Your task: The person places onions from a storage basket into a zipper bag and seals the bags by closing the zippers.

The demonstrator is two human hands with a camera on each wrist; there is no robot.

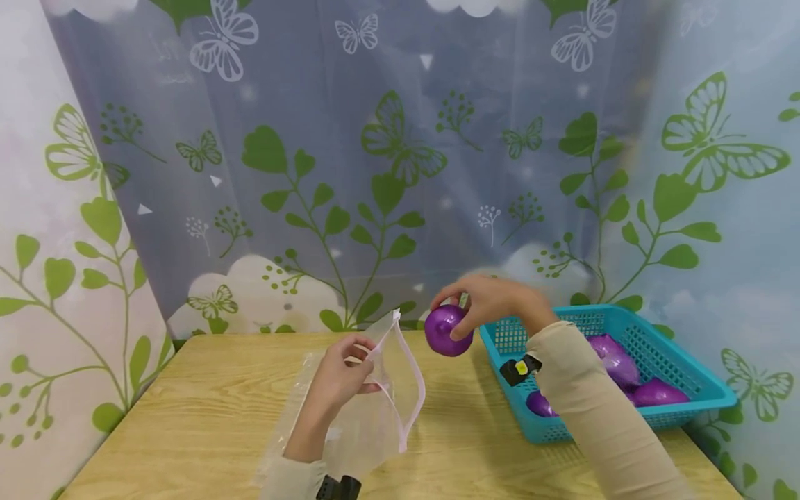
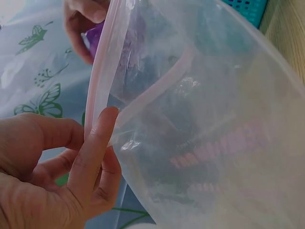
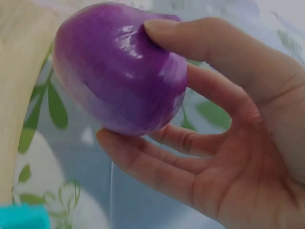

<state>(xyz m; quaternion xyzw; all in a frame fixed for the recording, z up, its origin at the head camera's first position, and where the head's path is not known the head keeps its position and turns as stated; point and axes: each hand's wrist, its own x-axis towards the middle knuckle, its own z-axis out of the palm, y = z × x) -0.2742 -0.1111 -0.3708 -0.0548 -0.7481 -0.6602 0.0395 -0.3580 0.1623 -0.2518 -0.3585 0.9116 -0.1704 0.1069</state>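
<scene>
head view has the right hand (image 1: 490, 300) with its grip curled round a purple onion (image 1: 441, 337), held up near the open mouth of a clear bag (image 1: 362, 441), so yeah, it's outside the bag. left hand (image 1: 342, 371) has its grip pinched on the bag's pink edge, above the wood surface (image 1: 200, 417). more onions (image 1: 615, 362) sit in a blue basket (image 1: 546, 432) off to the right, right sleeve (image 1: 603, 413) crossing over it.

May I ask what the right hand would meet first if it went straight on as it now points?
Probably the pink-edged clear plastic bag, its open mouth facing the round, glossy purple onion in the right hand; depth is hard to judge.
</scene>
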